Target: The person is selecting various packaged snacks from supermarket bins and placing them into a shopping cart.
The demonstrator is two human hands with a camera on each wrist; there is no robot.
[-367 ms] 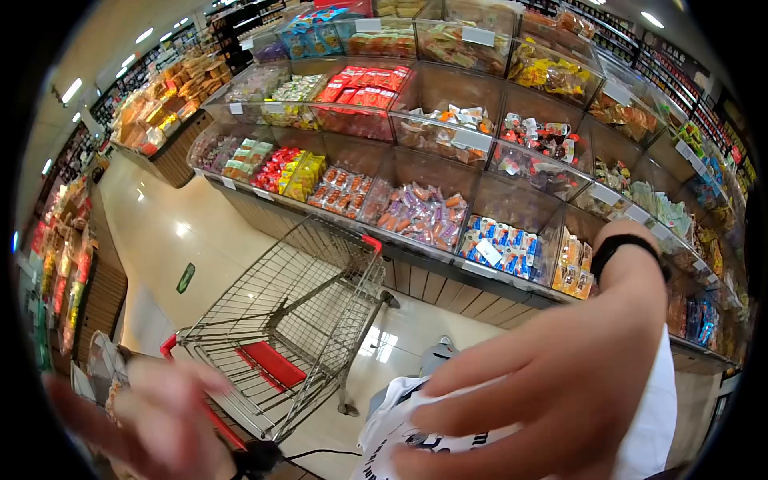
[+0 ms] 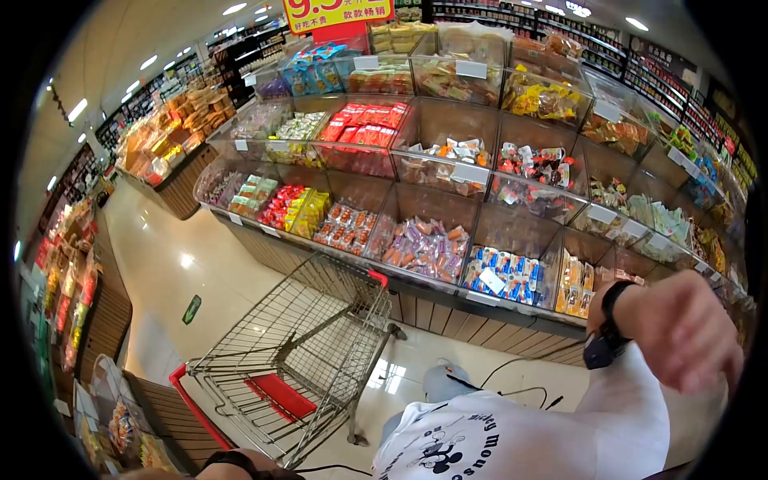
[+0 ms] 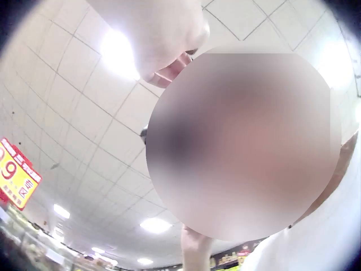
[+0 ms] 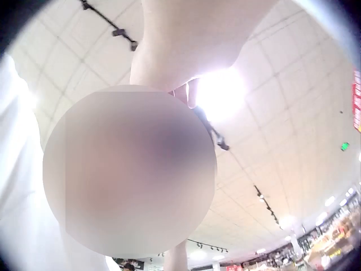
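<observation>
My right hand (image 2: 684, 332) is raised at the right of the head view, blurred, its fingers drooping loosely with nothing in them. A black strap with a dark device (image 2: 606, 348) circles that wrist. Only part of the left arm and its black wristband (image 2: 232, 460) shows at the bottom edge. In the left wrist view the left hand (image 3: 163, 36) has loosely bent fingers and no object in sight, partly covered by a blurred patch. The right wrist view has the right hand (image 4: 189, 56) against the ceiling. A metal shopping cart (image 2: 276, 340) with red trim stands nearby.
Stepped clear bins of packaged snacks (image 2: 424, 244) curve across the front, with a yellow price sign (image 2: 340, 12) above. Further snack stands (image 2: 172, 136) line the left. A thin black cable (image 2: 512, 364) trails near the person's white shirt (image 2: 496, 424).
The right hand has drawn back from close to the head camera toward the right. My left hand has dropped out at the bottom edge. The head view has tilted slightly upward.
</observation>
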